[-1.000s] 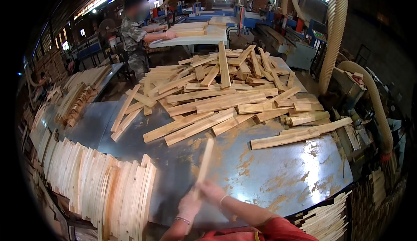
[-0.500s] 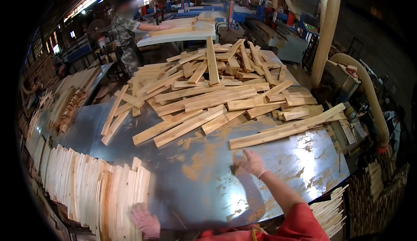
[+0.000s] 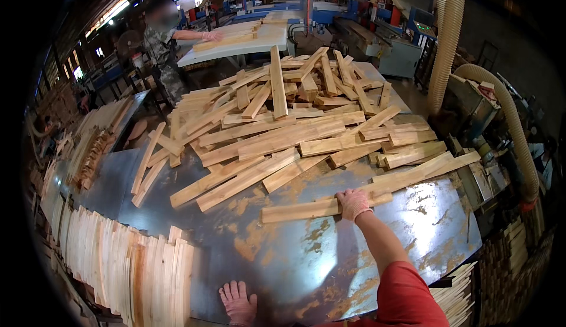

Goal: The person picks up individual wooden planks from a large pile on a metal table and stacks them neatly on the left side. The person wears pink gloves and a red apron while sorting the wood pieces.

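Note:
My right hand (image 3: pixel 354 204), gloved, is closed over a wooden board (image 3: pixel 300 211) lying on the metal table (image 3: pixel 224 250). The grip is around the board's middle, thumb side toward its left part. Another board (image 3: pixel 418 174) lies just beyond it, slanting up to the right. At the near edge, my left hand (image 3: pixel 239 304) holds nothing and has its fingers spread over the table. It is just right of a row of boards stood side by side (image 3: pixel 159 268).
A large loose heap of boards (image 3: pixel 283 132) covers the table's far part. A person in camouflage (image 3: pixel 162 44) handles boards at a white table (image 3: pixel 236 51) behind it. A ribbed hose (image 3: pixel 446 44) hangs at the right. Sawdust patches lie on the metal.
My right hand has come down onto a board and shifted it leftward from the board beside it. My left hand has left the row of boards and moved right.

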Action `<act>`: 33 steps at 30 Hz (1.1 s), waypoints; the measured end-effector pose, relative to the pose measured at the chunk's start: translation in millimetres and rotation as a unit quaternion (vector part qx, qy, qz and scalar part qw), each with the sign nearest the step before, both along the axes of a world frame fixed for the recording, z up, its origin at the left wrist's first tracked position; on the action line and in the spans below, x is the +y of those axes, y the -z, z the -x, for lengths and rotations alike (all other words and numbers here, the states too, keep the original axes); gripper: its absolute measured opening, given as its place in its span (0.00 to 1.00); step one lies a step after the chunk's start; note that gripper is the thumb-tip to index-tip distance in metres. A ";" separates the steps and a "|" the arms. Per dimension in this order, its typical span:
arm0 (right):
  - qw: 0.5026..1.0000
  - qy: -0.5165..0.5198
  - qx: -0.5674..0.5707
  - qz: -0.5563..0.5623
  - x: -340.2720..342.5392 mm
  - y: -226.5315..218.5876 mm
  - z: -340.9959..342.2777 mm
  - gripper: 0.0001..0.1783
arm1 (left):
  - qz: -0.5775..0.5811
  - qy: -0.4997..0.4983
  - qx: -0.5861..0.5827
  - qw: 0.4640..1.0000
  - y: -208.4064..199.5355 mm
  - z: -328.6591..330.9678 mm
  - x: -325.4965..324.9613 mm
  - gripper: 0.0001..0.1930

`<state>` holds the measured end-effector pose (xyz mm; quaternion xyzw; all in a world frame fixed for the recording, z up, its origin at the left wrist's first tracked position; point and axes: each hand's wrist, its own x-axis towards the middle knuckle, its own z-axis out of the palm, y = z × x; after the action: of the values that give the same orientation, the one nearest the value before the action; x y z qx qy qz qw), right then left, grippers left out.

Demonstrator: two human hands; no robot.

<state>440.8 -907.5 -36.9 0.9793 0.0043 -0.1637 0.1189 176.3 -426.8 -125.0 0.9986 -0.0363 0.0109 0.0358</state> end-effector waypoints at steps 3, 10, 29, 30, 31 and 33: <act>0.993 -0.030 0.089 -0.067 38.3 -55.1 33.3 0.35 | 0.007 -0.004 -0.006 1.000 3.2 0.9 4.7 0.38; 0.775 0.186 0.137 -0.589 156.1 -28.0 168.7 0.46 | 0.290 -0.060 0.151 0.943 -80.5 -29.5 -18.1 0.46; 0.926 0.000 -0.010 -0.377 140.7 -27.3 148.3 0.37 | -0.112 -0.154 0.121 0.974 -80.5 0.9 173.7 0.48; 0.962 -0.028 -0.047 -0.266 143.4 -72.7 135.8 0.38 | -0.103 -0.148 0.087 0.980 -74.1 8.8 160.1 0.47; 0.966 0.000 -0.050 -0.252 125.9 -64.9 110.2 0.40 | -0.091 -0.135 0.047 0.986 -62.9 14.4 139.8 0.46; 0.983 0.012 -0.060 -0.175 86.3 -43.6 65.1 0.43 | -0.022 -0.093 0.053 0.994 -47.4 6.8 88.5 0.45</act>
<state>375.7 -821.2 6.8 0.9930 0.0136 -0.1031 -0.0562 169.5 -338.2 -77.7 0.9974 0.0588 -0.0394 0.0144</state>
